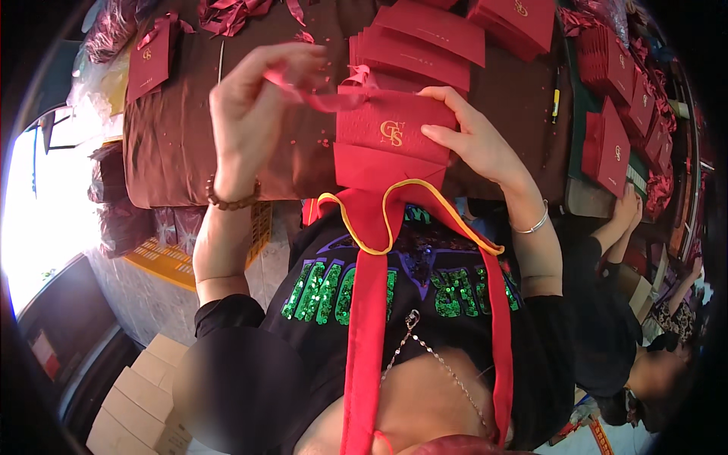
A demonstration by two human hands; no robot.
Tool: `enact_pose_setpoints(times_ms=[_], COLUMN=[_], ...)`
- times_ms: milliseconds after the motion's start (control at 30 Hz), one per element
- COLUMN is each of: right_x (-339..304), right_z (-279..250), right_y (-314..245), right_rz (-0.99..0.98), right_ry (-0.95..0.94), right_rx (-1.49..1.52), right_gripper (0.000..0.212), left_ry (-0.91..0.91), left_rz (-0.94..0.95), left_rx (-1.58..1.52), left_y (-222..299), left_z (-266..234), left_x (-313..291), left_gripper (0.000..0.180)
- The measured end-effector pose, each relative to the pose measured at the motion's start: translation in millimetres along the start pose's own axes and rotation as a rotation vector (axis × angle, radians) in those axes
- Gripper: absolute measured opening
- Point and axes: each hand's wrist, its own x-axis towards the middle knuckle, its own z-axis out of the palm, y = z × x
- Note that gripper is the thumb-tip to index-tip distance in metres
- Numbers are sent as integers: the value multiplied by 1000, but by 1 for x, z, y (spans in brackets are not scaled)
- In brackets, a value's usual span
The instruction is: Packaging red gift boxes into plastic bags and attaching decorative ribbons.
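Note:
A red paper gift bag (360, 136) with a gold emblem stands tilted at the table's near edge, close to my body. My right hand (474, 140) grips its upper right edge, thumb on the front face and fingers behind. From a bow at the bag's top, a pinkish-red ribbon (322, 100) stretches left into my left hand (262, 98). The left fingers close on that ribbon, though motion blurs their tips. More red bags (402, 53) lie fanned out in an overlapping row just behind the one I hold.
The table wears a brown cloth (174, 163) with small red scraps on it. Another red bag (148, 68) is at the far left, a stack (519, 26) at the far right. A yellow marker (556, 106) lies right. A co-worker's hands (626, 208) are beside bags on the right-hand table.

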Motion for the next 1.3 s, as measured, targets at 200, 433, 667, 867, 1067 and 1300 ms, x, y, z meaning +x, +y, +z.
enact_pose_setpoints(times_ms=[200, 433, 667, 867, 1067, 1300], right_x=[-4, -1, -4, -2, 0, 5], right_z=[11, 15, 14, 9, 10, 16], right_y=[-8, 2, -14, 8, 6, 5], right_rz=[-82, -207, -149, -68, -40, -71], right_ry=[38, 87, 81, 22, 51, 92], right_rx=[51, -25, -89, 23, 270, 260], right_gripper=[38, 34, 31, 31, 26, 27], left_ry=[174, 296, -238, -248, -14, -222], left_rz=[111, 729, 238, 89, 72, -170], left_rx=[965, 1405, 726, 604, 325, 166], left_y=[3, -4, -28, -38, -29, -25], left_z=[-34, -24, 54, 53, 36, 58], left_x=[12, 25, 0, 0, -7, -42], left_gripper=[22, 23, 14, 22, 35, 29])
